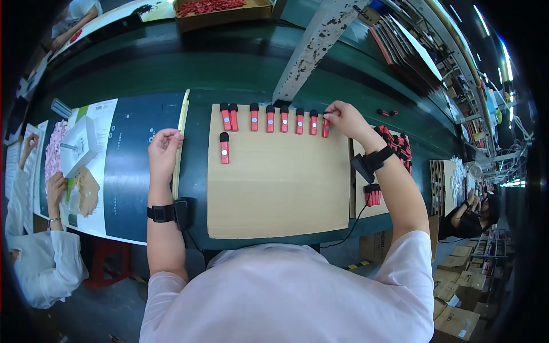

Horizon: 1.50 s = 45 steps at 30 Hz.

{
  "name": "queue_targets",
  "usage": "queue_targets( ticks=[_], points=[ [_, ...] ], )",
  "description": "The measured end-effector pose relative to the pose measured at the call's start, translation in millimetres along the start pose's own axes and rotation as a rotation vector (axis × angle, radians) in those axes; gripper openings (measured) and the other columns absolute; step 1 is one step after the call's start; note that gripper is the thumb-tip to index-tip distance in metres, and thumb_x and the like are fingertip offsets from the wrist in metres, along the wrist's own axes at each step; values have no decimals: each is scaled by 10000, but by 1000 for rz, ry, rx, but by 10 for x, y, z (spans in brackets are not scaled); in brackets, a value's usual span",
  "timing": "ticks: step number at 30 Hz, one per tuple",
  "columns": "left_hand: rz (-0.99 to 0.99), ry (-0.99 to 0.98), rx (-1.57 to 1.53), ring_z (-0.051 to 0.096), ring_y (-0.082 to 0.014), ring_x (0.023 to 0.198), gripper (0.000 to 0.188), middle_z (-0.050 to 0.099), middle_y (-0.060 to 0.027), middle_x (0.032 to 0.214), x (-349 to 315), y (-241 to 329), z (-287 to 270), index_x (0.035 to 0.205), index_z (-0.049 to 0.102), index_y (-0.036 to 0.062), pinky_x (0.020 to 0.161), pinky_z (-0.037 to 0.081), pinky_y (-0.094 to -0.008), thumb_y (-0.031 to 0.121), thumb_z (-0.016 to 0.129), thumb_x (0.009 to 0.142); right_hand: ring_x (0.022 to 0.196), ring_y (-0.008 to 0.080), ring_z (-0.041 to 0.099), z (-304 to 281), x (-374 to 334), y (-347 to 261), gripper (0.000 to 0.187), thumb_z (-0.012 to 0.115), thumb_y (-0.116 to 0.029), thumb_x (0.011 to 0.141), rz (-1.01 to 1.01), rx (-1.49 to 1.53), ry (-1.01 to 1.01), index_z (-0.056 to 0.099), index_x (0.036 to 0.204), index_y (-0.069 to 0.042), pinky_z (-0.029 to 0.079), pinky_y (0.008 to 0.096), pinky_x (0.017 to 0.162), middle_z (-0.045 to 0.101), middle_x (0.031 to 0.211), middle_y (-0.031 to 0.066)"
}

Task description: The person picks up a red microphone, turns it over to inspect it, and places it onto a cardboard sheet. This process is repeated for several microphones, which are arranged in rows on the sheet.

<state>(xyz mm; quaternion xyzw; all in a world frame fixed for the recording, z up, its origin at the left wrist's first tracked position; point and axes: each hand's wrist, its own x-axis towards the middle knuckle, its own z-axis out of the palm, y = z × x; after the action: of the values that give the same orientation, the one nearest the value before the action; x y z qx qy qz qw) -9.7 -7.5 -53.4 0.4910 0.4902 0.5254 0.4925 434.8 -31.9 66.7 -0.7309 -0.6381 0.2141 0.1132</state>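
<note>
On a flat sheet of brown cardboard in front of me, several small red mini microphones with black foam tops form a row along the far edge. Most carry a round pale sticker. A single mini microphone lies below the row's left end. At the row's right end my right hand pinches the top of the last mini microphone. My left hand is off the cardboard's left side with its fingertips pinched together; what they hold, if anything, is too small to see.
More red mini microphones are heaped to the right, with a few grouped nearer me. A painted metal post rises behind the row. A box of red parts stands at the far side. Co-workers sit left and right; a white tray is left.
</note>
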Motion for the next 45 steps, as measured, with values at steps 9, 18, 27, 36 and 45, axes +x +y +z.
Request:
queue_targets(
  ticks=[9,18,27,36,45],
  points=[
    [7,-20,8,600,-103,796,106,646,-49,886,-4,-46,-54,1009,608,1,754,490,-235,79,580,942,700,157,592,12,20,12,289,653,-209,887,15,-31,-17,618,1064,16,477,294,665,627,748,77],
    [5,-34,0,589,-101,794,123,641,-43,880,-17,-56,-90,1010,605,8,761,479,-235,113,585,950,756,217,623,-309,22,360,335,656,-249,882,63,-98,90,617,1084,15,491,323,709,643,794,117],
    [-3,-22,0,592,-109,813,121,641,-55,898,9,-100,-110,1032,588,-1,770,483,-239,87,575,949,895,319,653,-810,424,1338,286,666,-227,861,301,-287,151,661,1032,1,504,366,817,686,958,181],
    [-9,19,27,591,-102,811,142,639,-49,914,23,-124,-155,1054,583,14,769,483,-233,115,588,953,988,341,638,-756,844,2097,266,658,-170,849,414,-389,132,667,1071,-24,500,380,866,662,1094,197],
    [-34,44,68,602,-109,834,149,640,-57,934,0,-148,-178,1057,582,14,790,492,-236,120,590,953,1003,344,636,-563,928,1978,368,689,-113,816,447,-492,-11,618,1167,-28,501,394,864,667,1077,190]
  ],
)
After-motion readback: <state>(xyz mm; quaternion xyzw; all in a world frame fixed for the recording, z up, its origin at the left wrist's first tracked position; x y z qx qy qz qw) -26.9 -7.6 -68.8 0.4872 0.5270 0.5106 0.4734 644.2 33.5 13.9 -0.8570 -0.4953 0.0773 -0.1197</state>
